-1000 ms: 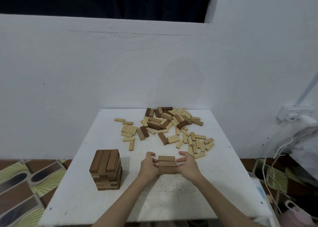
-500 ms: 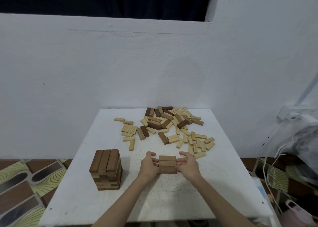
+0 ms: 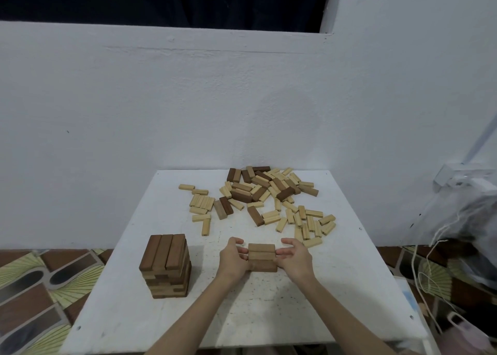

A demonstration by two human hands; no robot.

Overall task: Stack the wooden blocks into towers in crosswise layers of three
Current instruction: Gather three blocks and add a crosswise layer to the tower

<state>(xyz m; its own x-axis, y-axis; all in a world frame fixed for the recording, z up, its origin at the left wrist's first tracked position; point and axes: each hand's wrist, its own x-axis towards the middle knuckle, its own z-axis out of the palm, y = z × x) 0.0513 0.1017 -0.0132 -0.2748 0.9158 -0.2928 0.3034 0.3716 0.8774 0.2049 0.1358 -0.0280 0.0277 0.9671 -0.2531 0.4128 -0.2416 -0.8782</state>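
Three brown wooden blocks (image 3: 261, 256) lie side by side as one flat layer on the white table (image 3: 336, 287), near its middle. My left hand (image 3: 233, 258) presses against the layer's left ends with curved fingers. My right hand (image 3: 293, 258) touches the right ends with its fingertips. A finished tower (image 3: 166, 266) of several crosswise brown layers stands at the front left. A loose pile of light and dark blocks (image 3: 266, 196) is scattered over the far half of the table.
A white wall rises right behind the table. Bags and white cords (image 3: 441, 247) sit off the right edge. Patterned floor tiles (image 3: 29, 298) show to the left, below the table edge.
Both hands stay at the ends of the three-block layer. My right fingers have eased back slightly from the blocks; the layer itself has hardly moved.
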